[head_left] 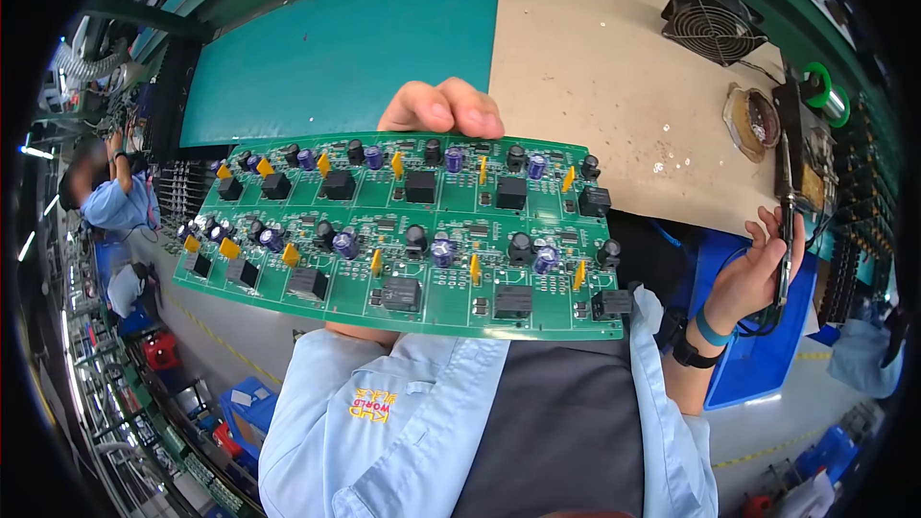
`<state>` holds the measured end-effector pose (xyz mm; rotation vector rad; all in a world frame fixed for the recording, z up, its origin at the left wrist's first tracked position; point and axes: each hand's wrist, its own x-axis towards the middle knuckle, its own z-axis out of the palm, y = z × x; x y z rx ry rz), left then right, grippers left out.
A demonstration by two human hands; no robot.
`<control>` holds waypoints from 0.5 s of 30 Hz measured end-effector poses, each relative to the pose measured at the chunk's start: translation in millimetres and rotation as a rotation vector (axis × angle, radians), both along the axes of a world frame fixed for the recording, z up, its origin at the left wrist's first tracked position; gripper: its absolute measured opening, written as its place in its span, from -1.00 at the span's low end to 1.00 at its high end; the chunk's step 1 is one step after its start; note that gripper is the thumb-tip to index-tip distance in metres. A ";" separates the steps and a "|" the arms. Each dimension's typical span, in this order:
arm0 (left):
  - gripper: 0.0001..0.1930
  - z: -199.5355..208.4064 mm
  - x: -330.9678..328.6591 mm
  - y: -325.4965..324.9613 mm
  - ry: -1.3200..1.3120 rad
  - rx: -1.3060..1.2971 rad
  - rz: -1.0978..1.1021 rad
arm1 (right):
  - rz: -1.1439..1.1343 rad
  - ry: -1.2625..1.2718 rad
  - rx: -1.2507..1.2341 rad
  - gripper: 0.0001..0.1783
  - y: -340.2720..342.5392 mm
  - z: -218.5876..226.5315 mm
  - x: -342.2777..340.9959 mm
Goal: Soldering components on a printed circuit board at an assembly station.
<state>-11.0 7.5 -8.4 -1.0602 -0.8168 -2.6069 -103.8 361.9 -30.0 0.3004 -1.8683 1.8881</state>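
A green circuit board panel (pixel 447 309) is held up in front of my chest, tilted, its component side in view. It carries rows of black relays, purple and black capacitors and yellow parts. My left hand (pixel 443 109) grips it from behind, fingertips curled over the far edge; the thumb and palm are hidden by the board. Off to the right, my right hand (pixel 748 280) closes around a soldering iron (pixel 787 223), which points away from me beside a dark stand. The iron is apart from the board.
A teal mat (pixel 345 48) and a stained beige sheet (pixel 585 58) cover the bench. At the right are a black fan (pixel 715 23), a round dish (pixel 752 123), a green solder spool (pixel 827 94) and a blue bin (pixel 748 374). A co-worker (pixel 123 203) is at far left.
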 end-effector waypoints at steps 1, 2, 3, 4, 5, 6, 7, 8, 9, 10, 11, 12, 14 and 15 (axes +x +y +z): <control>-0.75 -0.3 -0.5 -1.0 0.005 -0.004 -0.003 | 0.003 0.004 -0.005 -0.55 -0.2 -0.8 -0.4; -0.75 -0.6 -0.7 -1.7 0.010 -0.007 -0.005 | 0.006 0.007 -0.008 -0.55 -0.2 -1.4 -0.5; -0.75 -1.1 -1.2 -2.2 0.014 -0.009 -0.008 | 0.000 0.006 -0.018 -0.55 0.0 -1.7 -0.9; -0.75 -1.4 -1.2 -2.5 0.015 -0.007 -0.011 | 0.004 0.011 -0.009 -0.55 0.1 -1.9 -1.1; -0.75 -1.5 -0.9 -2.9 0.013 -0.013 -0.007 | 0.002 0.012 -0.013 -0.55 0.0 -2.4 -1.2; -0.75 -1.7 -0.7 -2.9 0.011 -0.018 -0.003 | 0.001 0.012 -0.016 -0.55 0.1 -2.5 -1.2; -0.75 -2.0 -1.0 -2.6 0.010 -0.025 -0.001 | -0.009 0.009 -0.025 -0.55 0.3 -2.3 -1.3; -0.75 -2.4 -1.4 -2.1 0.010 -0.023 -0.001 | -0.002 0.013 -0.020 -0.55 0.7 -2.2 -1.0; -0.75 -2.8 -1.7 -1.7 0.013 -0.024 0.001 | -0.004 0.013 -0.019 -0.55 0.8 -2.1 -0.8; -0.75 -2.8 -1.7 -1.7 0.017 -0.025 0.005 | -0.004 0.012 -0.020 -0.54 0.6 -2.0 -0.8; -0.75 -2.5 -1.7 -2.0 0.019 -0.026 0.005 | -0.012 0.008 -0.027 -0.54 0.0 -2.1 -0.8; -0.75 -2.4 -1.5 -2.1 0.020 -0.029 0.010 | -0.004 0.011 -0.023 -0.54 -0.3 -2.0 -0.9; -0.74 -3.0 -0.6 -1.4 0.010 -0.029 0.010 | -0.007 0.016 -0.019 -0.54 -0.1 -2.0 -0.5; -0.74 -3.1 -0.3 -1.3 0.004 -0.025 0.007 | -0.018 0.012 -0.022 -0.54 0.0 -2.0 -0.4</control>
